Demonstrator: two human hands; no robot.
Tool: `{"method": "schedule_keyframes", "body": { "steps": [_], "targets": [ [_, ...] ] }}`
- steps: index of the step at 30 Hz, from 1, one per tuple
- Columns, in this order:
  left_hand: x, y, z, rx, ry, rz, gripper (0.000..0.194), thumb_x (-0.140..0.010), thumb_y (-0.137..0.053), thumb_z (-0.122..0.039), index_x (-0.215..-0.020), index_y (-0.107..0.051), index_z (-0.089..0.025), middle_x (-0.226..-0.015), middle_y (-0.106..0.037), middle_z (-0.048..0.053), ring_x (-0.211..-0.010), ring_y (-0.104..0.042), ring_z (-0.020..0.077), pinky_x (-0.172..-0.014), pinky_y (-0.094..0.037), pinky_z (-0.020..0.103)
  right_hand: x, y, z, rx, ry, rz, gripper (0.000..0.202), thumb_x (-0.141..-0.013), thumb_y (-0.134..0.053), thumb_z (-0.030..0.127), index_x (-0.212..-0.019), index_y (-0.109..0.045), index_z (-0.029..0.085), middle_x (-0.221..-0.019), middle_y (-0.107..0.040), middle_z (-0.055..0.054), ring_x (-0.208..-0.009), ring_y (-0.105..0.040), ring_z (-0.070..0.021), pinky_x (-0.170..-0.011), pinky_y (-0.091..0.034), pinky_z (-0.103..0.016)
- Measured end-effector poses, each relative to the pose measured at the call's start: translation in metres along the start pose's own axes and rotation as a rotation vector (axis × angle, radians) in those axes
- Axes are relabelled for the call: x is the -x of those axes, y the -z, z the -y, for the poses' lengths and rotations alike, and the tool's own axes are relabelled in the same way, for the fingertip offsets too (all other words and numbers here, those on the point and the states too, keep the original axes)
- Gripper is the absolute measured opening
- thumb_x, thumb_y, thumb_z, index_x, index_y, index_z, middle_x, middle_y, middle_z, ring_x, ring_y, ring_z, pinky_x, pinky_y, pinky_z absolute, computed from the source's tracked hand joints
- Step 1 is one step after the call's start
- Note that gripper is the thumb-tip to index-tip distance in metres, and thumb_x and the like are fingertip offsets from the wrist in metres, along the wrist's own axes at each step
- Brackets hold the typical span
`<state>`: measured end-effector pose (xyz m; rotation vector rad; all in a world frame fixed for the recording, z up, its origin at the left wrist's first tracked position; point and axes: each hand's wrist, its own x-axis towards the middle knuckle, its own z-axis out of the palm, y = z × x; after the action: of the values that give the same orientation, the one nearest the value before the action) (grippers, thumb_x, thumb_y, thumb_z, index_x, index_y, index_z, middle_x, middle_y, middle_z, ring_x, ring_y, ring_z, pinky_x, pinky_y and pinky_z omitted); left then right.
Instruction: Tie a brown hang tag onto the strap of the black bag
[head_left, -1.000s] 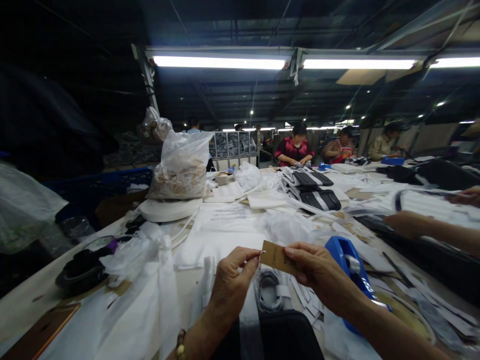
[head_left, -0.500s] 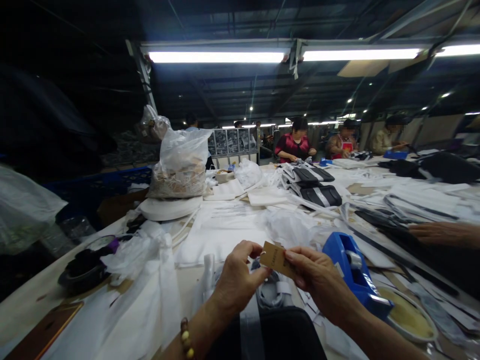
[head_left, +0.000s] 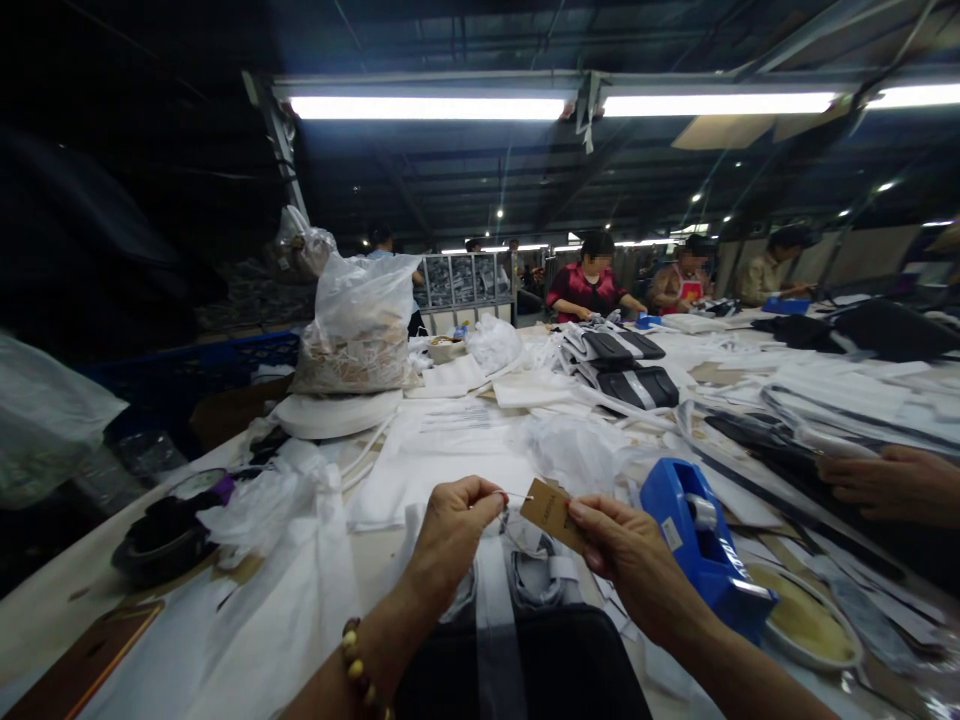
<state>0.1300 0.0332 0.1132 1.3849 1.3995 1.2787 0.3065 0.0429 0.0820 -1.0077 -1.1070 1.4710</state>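
Note:
A small brown cardboard hang tag (head_left: 553,512) with faint print is pinched by its right edge in my right hand (head_left: 626,560). From the hole at its left end a thin white string (head_left: 517,495) runs to the fingertips of my left hand (head_left: 450,545), which pinch it. Below both hands lies a black bag (head_left: 559,660) with a pale translucent band across it. Grey coiled straps (head_left: 534,575) in white wrap sit at its far edge, beneath the tag.
A blue tape dispenser (head_left: 697,540) and a round dish of yellowish stuff (head_left: 810,620) stand right of my hands. Another person's hand (head_left: 900,485) reaches in at the right. Black rolls (head_left: 169,535) and a brown phone-like object (head_left: 90,660) lie left. A plastic sack (head_left: 360,320) stands behind.
My left hand has moved left, away from the tag, drawing the string out between the hands. The person's hand at right now holds something pale.

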Motion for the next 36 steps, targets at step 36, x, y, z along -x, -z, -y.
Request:
{"method": "schedule_keyframes", "body": {
  "steps": [36],
  "targets": [
    [-0.014,-0.008,-0.068,-0.174,0.058,0.357,0.030,-0.070,-0.055,-0.042,-0.058,-0.053,-0.015,-0.055,-0.059,0.002,-0.055,-0.053,0.0123,-0.058,-0.037,0.025,0.016,0.017,-0.045,-0.223,-0.160,0.242,0.036,-0.062,-0.070,0.046,-0.065,-0.052,0.014,-0.052,-0.051,0.003,-0.041,-0.031,-0.0027,-0.044,-0.011,-0.021]
  ]
}}
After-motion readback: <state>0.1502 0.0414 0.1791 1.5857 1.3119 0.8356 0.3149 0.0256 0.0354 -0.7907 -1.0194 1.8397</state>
